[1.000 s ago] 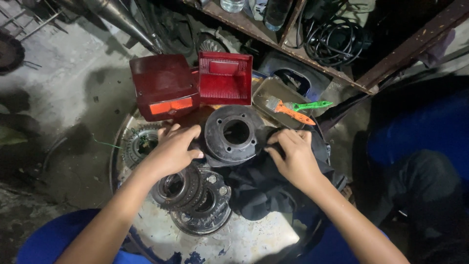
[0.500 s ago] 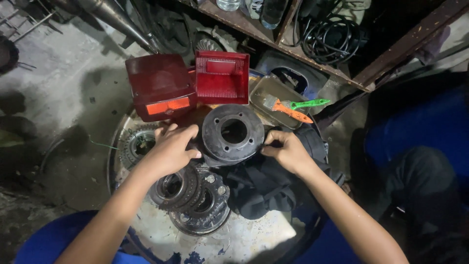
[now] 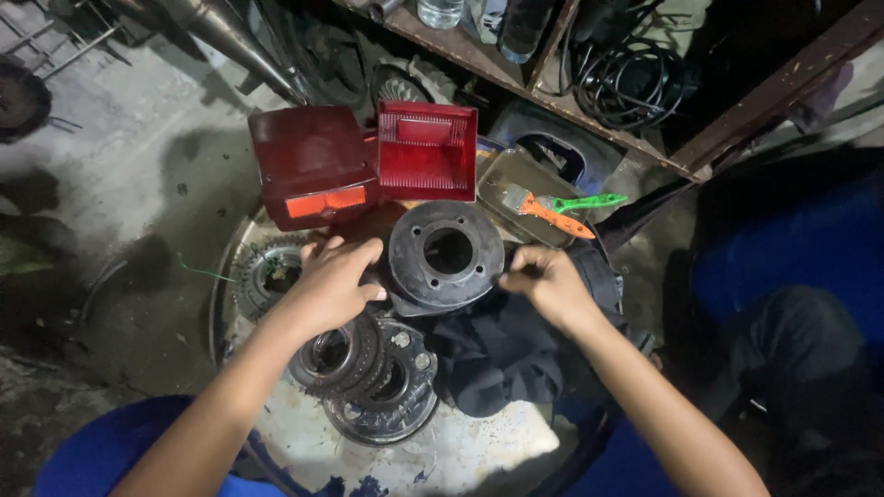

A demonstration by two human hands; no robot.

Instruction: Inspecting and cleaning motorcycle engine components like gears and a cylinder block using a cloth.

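Both hands, left hand (image 3: 333, 281) and right hand (image 3: 545, 281), close their fingers on the dark round metal drum (image 3: 447, 258) near the round tray's (image 3: 460, 456) far edge; red tail-light housings (image 3: 364, 161) stand behind, stacked steel gears (image 3: 354, 359) in front.

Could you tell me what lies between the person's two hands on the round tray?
In the head view, a dark round metal hub with a centre hole lies between the left hand and the right hand; both touch its edges.
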